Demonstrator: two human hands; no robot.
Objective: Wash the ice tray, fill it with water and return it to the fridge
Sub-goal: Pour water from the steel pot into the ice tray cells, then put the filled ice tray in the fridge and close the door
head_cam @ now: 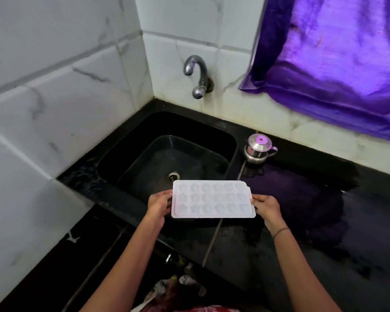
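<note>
Kitchen corner, walled in white marble-veined tiles (54, 86) with grey grout lines. Glossy black stone counter (324, 221), mirroring purple at 3 o'clock. Sunk into it, a deep black sink (122, 158) with rounded corners and a round metal drain (173, 176) in its floor. At 12 o'clock on the back wall, a curved chrome tap (197, 74). At 2 o'clock, a shiny purple curtain (338, 52) hanging in folds. Just beside the sink's 3 o'clock rim, a small rounded steel lidded pot (259, 149).

At 6 o'clock of the drain, over the sink's near rim, a flat white plastic ice tray (213, 199): three rows of six shaped hollows, held level. Gripped at both short ends, left hand (159, 204) curled round the 9 o'clock edge, right hand (266, 207) pinching the 3 o'clock edge.
</note>
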